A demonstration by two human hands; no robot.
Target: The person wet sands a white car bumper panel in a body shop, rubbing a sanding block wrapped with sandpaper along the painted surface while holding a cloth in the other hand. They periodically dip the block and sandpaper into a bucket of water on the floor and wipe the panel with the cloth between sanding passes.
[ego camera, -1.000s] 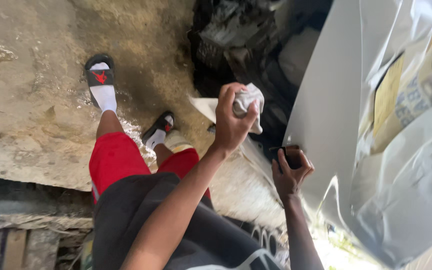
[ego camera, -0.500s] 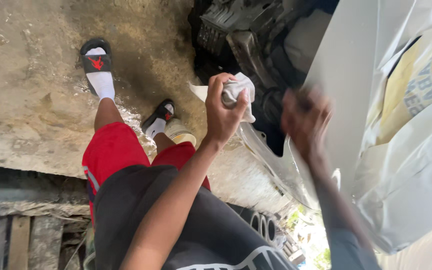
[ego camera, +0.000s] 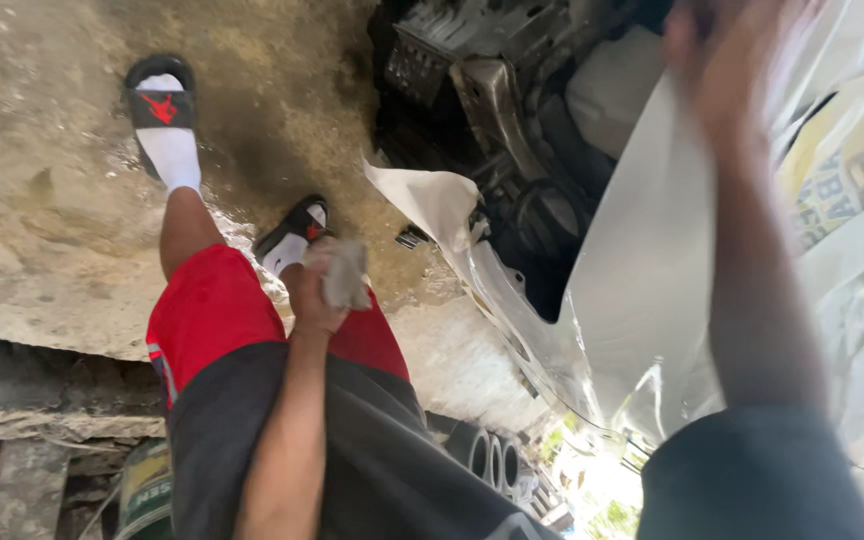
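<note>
My left hand (ego camera: 314, 285) is closed around a crumpled grey-white rag (ego camera: 345, 272), held low over my red shorts (ego camera: 214, 310), close to my thigh. My right hand (ego camera: 732, 60) is raised at the top right against the white car panel (ego camera: 642, 260). It is motion-blurred, so I cannot tell its fingers or whether it holds anything. Between the hands lies the car's dark engine bay (ego camera: 512, 110) with metal parts exposed.
I stand on stained, wet-looking concrete (ego camera: 42, 200) in white socks and black slides (ego camera: 162, 105). A torn white bumper edge (ego camera: 432, 200) juts toward my leg. Stacked tyres (ego camera: 487, 455) and a green drum (ego camera: 147, 490) sit at the bottom.
My left hand has come down with the rag from beside the engine bay to my thigh. My right hand has swung up from the lower panel to the top right.
</note>
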